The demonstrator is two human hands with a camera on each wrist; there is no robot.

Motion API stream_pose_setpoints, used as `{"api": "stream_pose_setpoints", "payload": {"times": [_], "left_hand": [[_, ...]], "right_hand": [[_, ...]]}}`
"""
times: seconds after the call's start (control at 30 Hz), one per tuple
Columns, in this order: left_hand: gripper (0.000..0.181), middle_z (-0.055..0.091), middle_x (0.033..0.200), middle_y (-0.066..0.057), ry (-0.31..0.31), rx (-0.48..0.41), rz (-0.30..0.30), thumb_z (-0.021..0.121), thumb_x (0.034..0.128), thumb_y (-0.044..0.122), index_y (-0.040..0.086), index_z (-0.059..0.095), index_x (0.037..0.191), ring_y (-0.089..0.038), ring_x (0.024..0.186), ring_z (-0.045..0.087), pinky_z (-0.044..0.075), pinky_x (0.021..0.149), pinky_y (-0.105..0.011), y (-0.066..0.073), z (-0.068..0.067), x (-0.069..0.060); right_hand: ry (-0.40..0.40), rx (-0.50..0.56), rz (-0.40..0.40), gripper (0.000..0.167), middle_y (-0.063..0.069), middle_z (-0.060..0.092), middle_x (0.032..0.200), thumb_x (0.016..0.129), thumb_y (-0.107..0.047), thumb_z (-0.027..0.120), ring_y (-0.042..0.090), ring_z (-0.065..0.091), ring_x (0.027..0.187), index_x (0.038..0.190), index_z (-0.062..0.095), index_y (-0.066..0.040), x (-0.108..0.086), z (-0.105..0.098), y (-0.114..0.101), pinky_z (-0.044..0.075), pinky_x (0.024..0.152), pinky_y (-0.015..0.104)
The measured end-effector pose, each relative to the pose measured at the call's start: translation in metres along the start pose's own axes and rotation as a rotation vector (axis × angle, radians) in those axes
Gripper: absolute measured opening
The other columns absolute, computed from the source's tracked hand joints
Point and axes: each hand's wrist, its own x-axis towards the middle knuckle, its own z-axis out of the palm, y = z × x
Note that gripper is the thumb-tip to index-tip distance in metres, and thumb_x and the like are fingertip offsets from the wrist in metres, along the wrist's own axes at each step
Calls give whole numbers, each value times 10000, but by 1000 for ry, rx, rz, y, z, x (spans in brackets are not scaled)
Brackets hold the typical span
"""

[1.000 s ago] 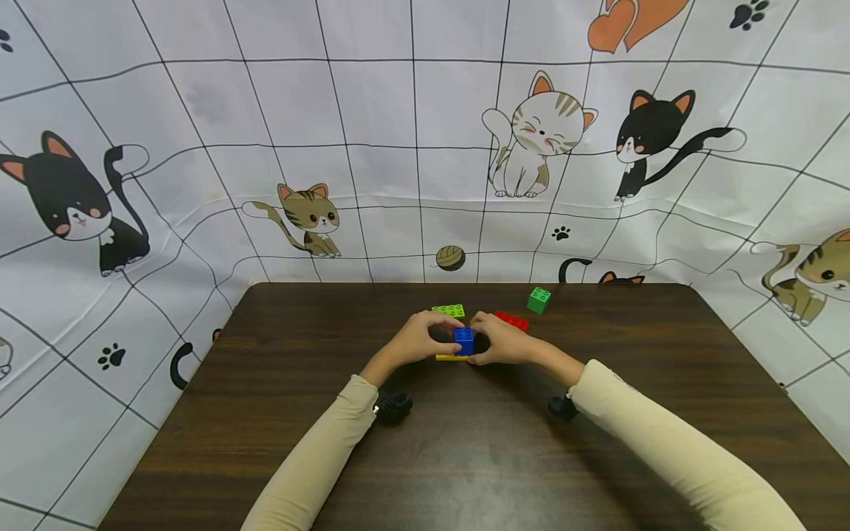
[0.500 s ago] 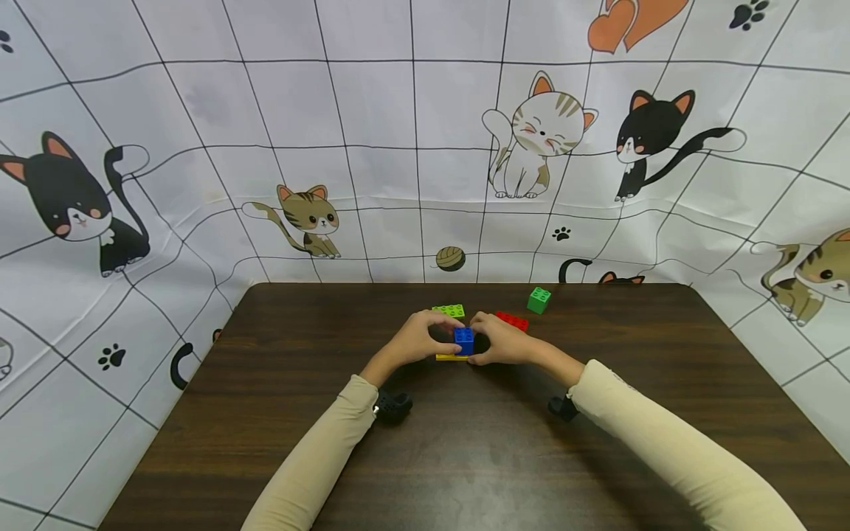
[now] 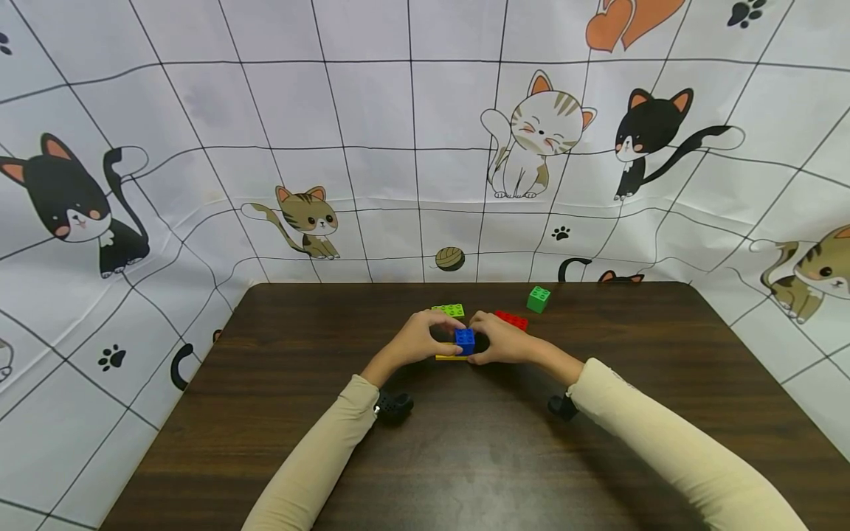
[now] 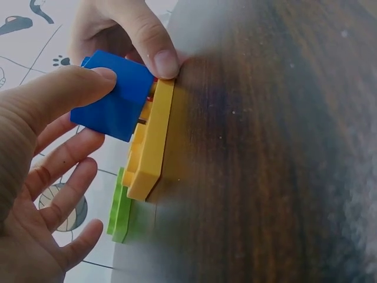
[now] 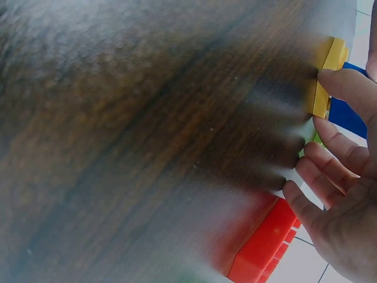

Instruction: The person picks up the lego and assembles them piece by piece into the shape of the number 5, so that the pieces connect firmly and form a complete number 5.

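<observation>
Left hand (image 3: 420, 337) pinches blue block (image 4: 122, 107), right hand (image 3: 503, 341) yellow block (image 4: 154, 144) — joining seemingly unfinished; red block (image 3: 513, 319), lime block (image 3: 450, 310), green block (image 3: 538, 299) — apart.

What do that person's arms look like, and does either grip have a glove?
The left sleeve and right sleeve are long and cream. A small black gadget is by the left wrist, a second black gadget by the right. The left grip and right grip have no gloves.

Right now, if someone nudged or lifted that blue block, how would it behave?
The blue block looks stiff, showing no dent where the left hand pinches it. Flat sides suggest sliding rather than rolling. Its smooth face might be slightly slippery.
</observation>
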Motion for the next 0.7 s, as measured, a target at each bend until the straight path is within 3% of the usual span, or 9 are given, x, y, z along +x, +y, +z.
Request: {"api": "stream_pose_setpoints", "payload": {"times": [0.7], "left_hand": [[375,730,1103,-54,-15,-19,-26,848,844,220,113,746,1189,-199,1054,627,514,973,-417,-4,-1,0]], "right_hand": [[2,2,7,437,183,556,1291,882,-265,787,336,549,1188,1174,679,42,1,0,1,492,1040,526]]}}
